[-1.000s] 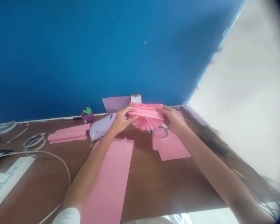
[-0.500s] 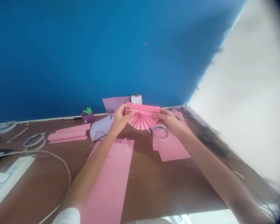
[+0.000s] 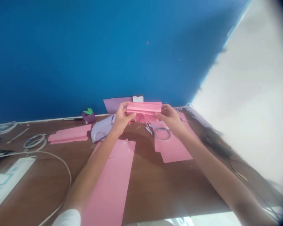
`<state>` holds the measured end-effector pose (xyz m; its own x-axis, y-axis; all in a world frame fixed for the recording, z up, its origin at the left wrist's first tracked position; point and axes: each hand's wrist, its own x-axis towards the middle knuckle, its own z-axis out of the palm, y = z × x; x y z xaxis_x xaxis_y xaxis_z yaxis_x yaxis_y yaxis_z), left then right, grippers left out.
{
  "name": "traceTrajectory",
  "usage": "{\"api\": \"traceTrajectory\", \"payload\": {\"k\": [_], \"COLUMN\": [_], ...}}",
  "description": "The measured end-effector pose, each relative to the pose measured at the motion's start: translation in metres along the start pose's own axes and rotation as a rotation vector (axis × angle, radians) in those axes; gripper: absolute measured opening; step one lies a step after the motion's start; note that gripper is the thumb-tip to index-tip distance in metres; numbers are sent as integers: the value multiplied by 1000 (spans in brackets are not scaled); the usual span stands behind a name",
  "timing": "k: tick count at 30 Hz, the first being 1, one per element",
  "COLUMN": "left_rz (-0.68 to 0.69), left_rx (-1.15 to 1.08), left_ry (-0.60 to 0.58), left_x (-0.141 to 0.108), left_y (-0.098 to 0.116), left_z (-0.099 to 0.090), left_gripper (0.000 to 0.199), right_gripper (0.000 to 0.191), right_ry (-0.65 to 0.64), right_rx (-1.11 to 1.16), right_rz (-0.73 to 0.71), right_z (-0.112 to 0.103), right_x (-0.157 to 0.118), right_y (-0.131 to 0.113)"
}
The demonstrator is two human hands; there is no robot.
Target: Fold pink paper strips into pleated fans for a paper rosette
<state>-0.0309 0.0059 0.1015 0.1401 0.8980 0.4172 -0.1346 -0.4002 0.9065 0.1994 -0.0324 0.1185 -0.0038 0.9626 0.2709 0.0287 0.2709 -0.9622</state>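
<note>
A pleated pink paper fan (image 3: 144,107) is held up above the far part of the table, its top band stretched flat between my hands. My left hand (image 3: 122,118) pinches its left end, thumb in front and fingers behind. At the right end my right hand (image 3: 170,117) grips it the same way. The fan's lower pleats tilt away from me and show only as a thin strip. Under my right hand lie pink paper sheets (image 3: 175,150) with a roll of tape (image 3: 162,134) on them. A long pink sheet (image 3: 110,182) lies below my left forearm.
Curled lilac paper (image 3: 101,128) and folded pink paper (image 3: 69,134) lie to the left. A purple paper pot with green leaves (image 3: 88,115) stands by the blue wall (image 3: 96,56). A white power strip (image 3: 11,180) and cable occupy the near left. Dark cords run along the right.
The fan has tipped so that its spread pleats, which faced me before, now point away and its flat band faces me. Both hands keep their hold at its ends.
</note>
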Motion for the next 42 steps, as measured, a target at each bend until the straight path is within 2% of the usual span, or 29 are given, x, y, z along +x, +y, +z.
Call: {"api": "traceTrajectory", "payload": {"k": [5,9,15,18,21,23,27,29,31,37,42], "left_rz": [-27,-43,-66,-74,-78,-76,-52,-46,-45,-55,-87], "left_rx": [3,24,13,32,94,101,71,54,50,90,29], "left_ry": [13,30,17,5,4,26,77,76,68,36,-6], "left_x": [-1,-2,-2,-2,-3,-3,-1,0,0,-1,0], "left_y": [0,3,3,2,0,-2,-3,-3,-2,-2,-2], "left_z": [2,4,4,4,4,4,2,1,0,0,-2], "left_gripper": [64,64,63,58,44,37,36,37,39,38,42], "right_gripper": [38,49,51,41,22,16,24,42,50,29,22], "right_ry": [100,159,167,162,173,165,65,15,-14,15,74], "right_rx": [-111,-197,-202,-204,-271,-306,-331,-321,-319,-386,-430], "right_rz": [-90,-179,-223,-236,-275,-290,-280,-270,-258,-277,-328], "right_z": [2,4,5,3,0,-1,-3,-3,-4,-7,-5], "right_x": [-4,-8,-10,-10,-10,-9,-5,-3,-2,-3,-4], "right_y": [-3,-4,-4,-4,-4,-3,-1,0,0,-3,-4]}}
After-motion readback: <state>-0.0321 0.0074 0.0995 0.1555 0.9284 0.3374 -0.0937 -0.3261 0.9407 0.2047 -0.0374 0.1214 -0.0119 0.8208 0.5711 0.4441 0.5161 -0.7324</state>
